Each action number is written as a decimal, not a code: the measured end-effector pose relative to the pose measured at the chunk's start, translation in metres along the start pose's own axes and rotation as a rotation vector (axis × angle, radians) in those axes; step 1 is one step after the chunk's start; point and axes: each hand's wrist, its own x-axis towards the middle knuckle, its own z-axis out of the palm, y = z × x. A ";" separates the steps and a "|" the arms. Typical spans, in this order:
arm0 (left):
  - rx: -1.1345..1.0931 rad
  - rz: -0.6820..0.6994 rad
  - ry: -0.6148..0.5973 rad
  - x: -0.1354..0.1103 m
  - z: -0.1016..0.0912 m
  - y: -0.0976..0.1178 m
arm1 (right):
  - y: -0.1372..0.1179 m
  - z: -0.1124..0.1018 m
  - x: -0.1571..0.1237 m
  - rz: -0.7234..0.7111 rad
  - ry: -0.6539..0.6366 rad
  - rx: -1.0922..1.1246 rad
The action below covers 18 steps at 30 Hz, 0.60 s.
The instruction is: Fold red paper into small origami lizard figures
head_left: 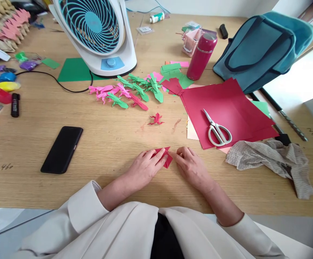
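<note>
A small piece of folded red paper [167, 162] lies on the wooden table in front of me, its far edge running to a pointed corner. My left hand [145, 166] rests over its left part, fingers stretched out and lying flat, pressing it to the tabletop. On the other side, my right hand [191, 166] has its fingers curled closed, with the index fingertip and thumb at the paper's right edge. The paper's left part is hidden under my left fingers. Just beyond sits a small finished red paper figure [156, 119] with thin legs.
Pink, green and red folded figures [134, 90] cluster before a fan [94, 32]. White-handled scissors [217, 129] lie on red sheets [242, 111] at right, near a crumpled cloth [269, 158], a bottle [202, 55] and a teal bag [261, 50]. A phone [61, 150] lies left.
</note>
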 end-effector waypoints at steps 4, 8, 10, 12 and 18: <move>-0.001 -0.005 -0.010 0.001 0.000 0.000 | -0.002 0.000 0.004 0.008 -0.046 -0.071; -0.002 -0.010 0.018 0.001 0.004 0.000 | -0.004 -0.001 0.005 0.023 -0.066 -0.108; -0.007 -0.014 0.018 0.001 0.006 0.000 | -0.004 -0.002 0.006 0.026 -0.068 -0.114; -0.011 -0.020 0.014 0.001 0.008 0.000 | -0.004 -0.003 0.006 0.027 -0.069 -0.110; -0.020 -0.037 -0.021 0.000 0.008 0.000 | 0.002 -0.007 -0.001 -0.023 -0.080 -0.072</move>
